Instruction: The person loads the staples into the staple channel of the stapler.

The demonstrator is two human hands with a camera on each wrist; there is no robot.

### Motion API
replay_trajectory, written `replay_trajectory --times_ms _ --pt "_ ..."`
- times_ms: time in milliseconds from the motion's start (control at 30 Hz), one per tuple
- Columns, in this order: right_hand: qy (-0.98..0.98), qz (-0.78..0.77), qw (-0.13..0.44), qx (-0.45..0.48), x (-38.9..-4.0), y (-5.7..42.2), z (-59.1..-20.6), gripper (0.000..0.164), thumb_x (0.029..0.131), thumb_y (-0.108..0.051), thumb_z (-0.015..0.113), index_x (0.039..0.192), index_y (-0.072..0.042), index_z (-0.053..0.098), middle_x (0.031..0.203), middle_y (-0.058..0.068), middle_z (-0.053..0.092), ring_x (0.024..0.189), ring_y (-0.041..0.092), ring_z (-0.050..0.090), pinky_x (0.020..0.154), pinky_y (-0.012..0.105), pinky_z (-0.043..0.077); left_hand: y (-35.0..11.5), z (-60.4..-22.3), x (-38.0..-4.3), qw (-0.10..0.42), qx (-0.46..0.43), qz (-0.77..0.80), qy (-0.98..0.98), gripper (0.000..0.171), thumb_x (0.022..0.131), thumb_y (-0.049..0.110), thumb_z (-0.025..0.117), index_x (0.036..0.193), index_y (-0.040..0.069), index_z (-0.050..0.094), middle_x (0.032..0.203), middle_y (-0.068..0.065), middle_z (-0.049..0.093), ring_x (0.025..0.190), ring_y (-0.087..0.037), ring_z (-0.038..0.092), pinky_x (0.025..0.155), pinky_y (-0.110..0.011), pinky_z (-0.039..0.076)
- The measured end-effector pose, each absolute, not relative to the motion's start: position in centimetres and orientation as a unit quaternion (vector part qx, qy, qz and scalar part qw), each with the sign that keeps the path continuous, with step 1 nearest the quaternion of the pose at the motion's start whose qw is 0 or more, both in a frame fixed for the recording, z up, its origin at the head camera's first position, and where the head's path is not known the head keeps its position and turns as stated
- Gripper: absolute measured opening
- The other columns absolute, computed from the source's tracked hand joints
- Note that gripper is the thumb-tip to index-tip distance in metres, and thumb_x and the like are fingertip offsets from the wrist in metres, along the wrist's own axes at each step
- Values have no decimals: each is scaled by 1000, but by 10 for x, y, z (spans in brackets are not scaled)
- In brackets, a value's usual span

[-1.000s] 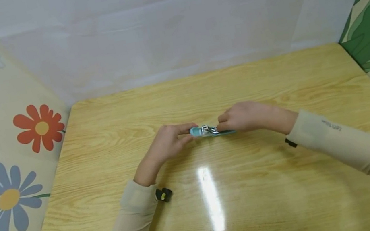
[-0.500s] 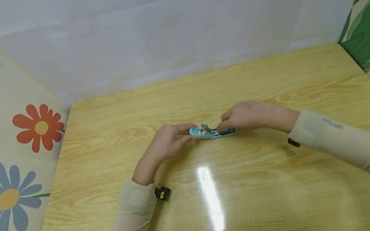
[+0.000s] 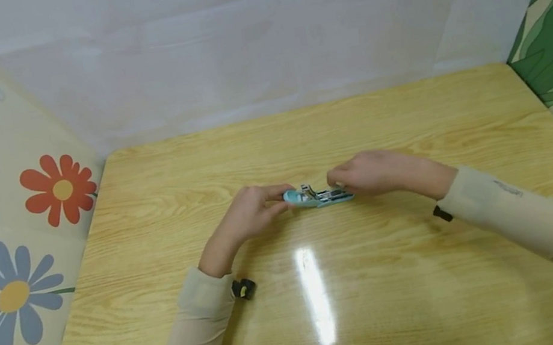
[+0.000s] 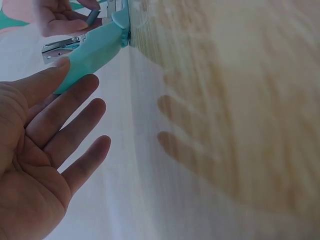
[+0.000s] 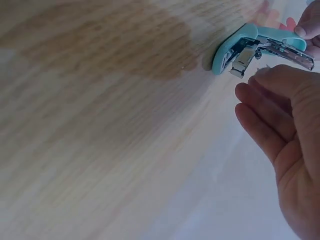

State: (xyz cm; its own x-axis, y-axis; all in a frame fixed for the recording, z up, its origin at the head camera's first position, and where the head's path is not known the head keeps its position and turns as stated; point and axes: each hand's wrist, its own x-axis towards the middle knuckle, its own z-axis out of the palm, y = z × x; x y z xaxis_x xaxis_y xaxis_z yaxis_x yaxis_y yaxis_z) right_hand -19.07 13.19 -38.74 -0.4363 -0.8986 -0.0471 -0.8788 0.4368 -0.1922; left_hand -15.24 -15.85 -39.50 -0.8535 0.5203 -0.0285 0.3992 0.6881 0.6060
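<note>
A light teal stapler (image 3: 304, 200) is swung open above the wooden table, its metal parts exposed. My left hand (image 3: 250, 213) pinches its left end between thumb and forefinger; the other fingers are spread out in the left wrist view. The stapler's hinge end (image 4: 120, 25) is low, by the table surface. My right hand (image 3: 372, 171) is at the stapler's right end. Between its thumb and fingers is a small grey strip (image 4: 93, 17), apparently staples, mostly hidden by the fingers. The right wrist view shows the metal magazine (image 5: 287, 51) and a metal piece (image 5: 242, 62) sticking out beside my right fingertips.
The table (image 3: 412, 296) has a wood grain and a bright light reflection. A white sheet (image 3: 234, 51) stands behind it. Painted flower walls border the left and right sides. Each wrist carries a small black device (image 3: 243, 289).
The stapler has tilted so that more of its inside shows. My right hand has shifted slightly right, uncovering more of the metal channel. My left hand keeps its pinch.
</note>
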Motion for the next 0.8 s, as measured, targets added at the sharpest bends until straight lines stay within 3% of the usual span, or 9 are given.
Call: replay_trajectory --times_ms 133,367,567,667,800 --pt "843 -131 64 -518 -190 139 -393 16 99 -2 60 113 -9 62 101 3 74 63 8 56 62 23 52 -158 -395 -152 104 246 303 915 25 97 27 70 121 21 75 110 -3 79 46 -6 32 54 -26 39" --pt "831 -168 14 -530 -190 145 -402 23 96 3 60 116 -6 65 107 8 74 78 16 69 71 27 58 -157 -393 -152 109 241 301 916 26 98 28 70 122 20 75 111 -4 78 45 -7 29 53 -26 39" --pt "838 -62 0 -542 -188 140 -398 27 97 2 61 122 -7 64 113 6 73 82 17 71 75 30 59 -158 -393 -152 113 232 305 917 27 97 28 70 123 20 75 112 -4 78 45 -7 28 52 -25 37" --pt "836 -3 -1 -549 -186 135 -392 19 100 0 57 118 -6 61 97 5 72 68 14 63 62 27 54 -158 -394 -153 113 231 306 917 28 97 28 70 123 20 75 112 -4 78 45 -7 27 51 -26 37" --pt "835 31 14 -550 -185 130 -389 6 103 -2 50 106 -7 52 76 2 58 54 10 40 50 24 35 -158 -394 -153 111 237 303 916 28 97 27 71 123 20 74 112 -4 78 45 -7 26 53 -27 37"
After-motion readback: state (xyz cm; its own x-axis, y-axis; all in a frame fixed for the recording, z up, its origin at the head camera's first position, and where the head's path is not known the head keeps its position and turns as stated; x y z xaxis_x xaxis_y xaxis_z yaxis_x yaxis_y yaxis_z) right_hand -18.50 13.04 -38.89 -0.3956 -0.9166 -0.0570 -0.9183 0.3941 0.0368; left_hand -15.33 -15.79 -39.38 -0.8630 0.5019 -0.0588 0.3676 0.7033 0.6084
